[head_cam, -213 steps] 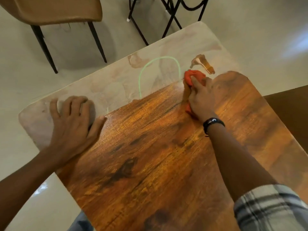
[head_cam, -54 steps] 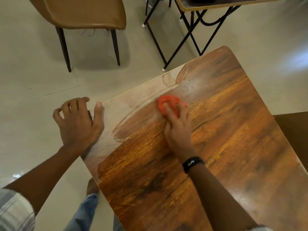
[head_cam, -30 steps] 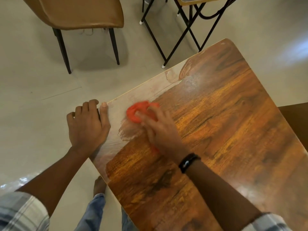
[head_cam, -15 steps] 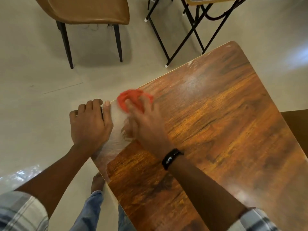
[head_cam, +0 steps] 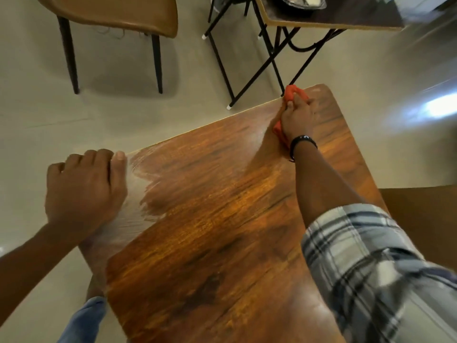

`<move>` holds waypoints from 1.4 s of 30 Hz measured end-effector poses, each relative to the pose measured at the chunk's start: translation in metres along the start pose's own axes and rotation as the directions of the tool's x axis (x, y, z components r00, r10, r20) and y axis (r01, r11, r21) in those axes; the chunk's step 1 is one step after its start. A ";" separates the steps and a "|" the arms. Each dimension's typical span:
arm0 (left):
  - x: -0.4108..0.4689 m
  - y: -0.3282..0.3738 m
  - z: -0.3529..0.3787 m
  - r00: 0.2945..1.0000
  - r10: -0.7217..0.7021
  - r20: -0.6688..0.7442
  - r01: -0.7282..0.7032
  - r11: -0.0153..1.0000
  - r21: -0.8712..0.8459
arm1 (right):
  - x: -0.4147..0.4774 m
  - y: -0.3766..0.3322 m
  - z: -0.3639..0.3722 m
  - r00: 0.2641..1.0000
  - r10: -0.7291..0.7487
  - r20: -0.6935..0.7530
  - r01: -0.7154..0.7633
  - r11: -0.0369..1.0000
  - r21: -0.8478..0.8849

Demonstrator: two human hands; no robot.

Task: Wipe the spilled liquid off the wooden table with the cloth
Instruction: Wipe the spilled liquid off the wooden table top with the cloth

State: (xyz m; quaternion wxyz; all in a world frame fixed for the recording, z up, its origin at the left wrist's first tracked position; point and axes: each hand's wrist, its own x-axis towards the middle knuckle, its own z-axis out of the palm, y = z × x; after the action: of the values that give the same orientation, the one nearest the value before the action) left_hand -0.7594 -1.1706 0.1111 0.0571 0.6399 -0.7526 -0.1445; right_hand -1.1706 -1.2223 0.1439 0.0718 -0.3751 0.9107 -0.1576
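Note:
The wooden table (head_cam: 222, 243) fills the lower middle of the view. An orange cloth (head_cam: 290, 94) lies at its far right corner, bunched under my right hand (head_cam: 298, 116), which grips it and presses it down at the table's far edge. My left hand (head_cam: 84, 189) grips the table's left corner, fingers curled over the edge and thumb along the top. A whitish wet film (head_cam: 131, 216) covers the wood beside that hand, with streaks running along the far edge toward the cloth.
A tan chair (head_cam: 118, 16) on dark legs stands on the pale floor beyond the table's left. A folding table (head_cam: 329, 23) with black crossed legs stands just past the far right corner. My knee in blue jeans (head_cam: 86, 318) is below the left edge.
My right hand has swept the cloth from beside my left hand along the far edge to the far right corner. My left hand stays on the left corner. The camera has tilted.

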 end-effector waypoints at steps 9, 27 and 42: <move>0.000 -0.001 0.002 1.000 -0.017 0.003 0.017 1.000 0.003 | -0.030 0.006 0.015 0.892 -0.436 0.123 0.437 0.899 0.016; -0.005 -0.008 0.010 0.985 -0.040 -0.169 -0.001 0.972 -0.235 | -0.024 -0.008 0.009 0.985 -0.164 0.061 0.161 0.986 0.046; -0.005 -0.026 -0.009 0.914 -0.400 -0.069 0.089 0.362 -0.928 | -0.323 -0.167 0.089 0.685 -0.687 0.244 0.633 0.726 0.267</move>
State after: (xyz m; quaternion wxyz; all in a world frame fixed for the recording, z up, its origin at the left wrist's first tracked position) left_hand -0.7315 -1.1709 0.1127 0.4805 0.6230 -0.4286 -0.4441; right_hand -0.8091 -1.1264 0.1207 0.1897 -0.6919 0.6726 -0.1815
